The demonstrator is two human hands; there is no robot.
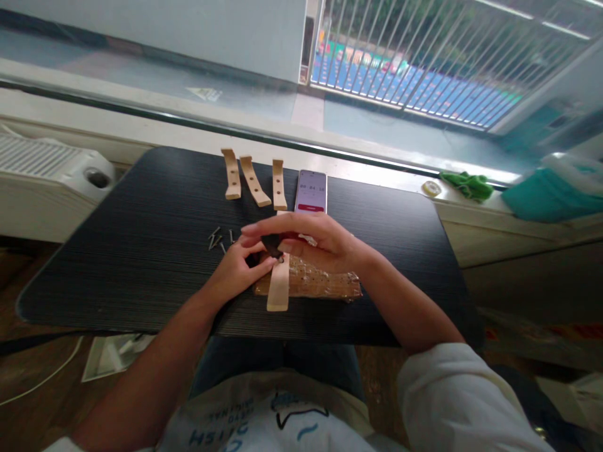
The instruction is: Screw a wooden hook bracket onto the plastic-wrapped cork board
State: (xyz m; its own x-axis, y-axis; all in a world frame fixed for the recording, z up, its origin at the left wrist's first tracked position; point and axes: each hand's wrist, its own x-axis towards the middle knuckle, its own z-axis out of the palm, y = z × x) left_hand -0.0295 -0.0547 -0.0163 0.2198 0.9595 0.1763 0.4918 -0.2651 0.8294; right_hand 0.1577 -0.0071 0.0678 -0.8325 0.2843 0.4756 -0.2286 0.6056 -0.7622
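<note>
A pale wooden strip [278,287] lies across a block wrapped in brown tape [320,279], its near end sticking out past the block's front edge. Over the strip, my right hand [325,242] holds a short dark-handled tool [272,243] between thumb and fingers; its kind is partly hidden. My left hand [238,267] is closed beside the strip, thumb and finger pinched at a small metallic tip under the tool. What exactly they pinch is too small to make out. Several loose screws [215,240] lie left of my left hand.
Three curved wooden pieces with holes [255,182] lie at the back of the black table [141,251]. Right of them is a phone [311,188] showing a timer. A tape roll [431,188], a green cloth [467,186] and a teal container [541,191] sit along the windowsill.
</note>
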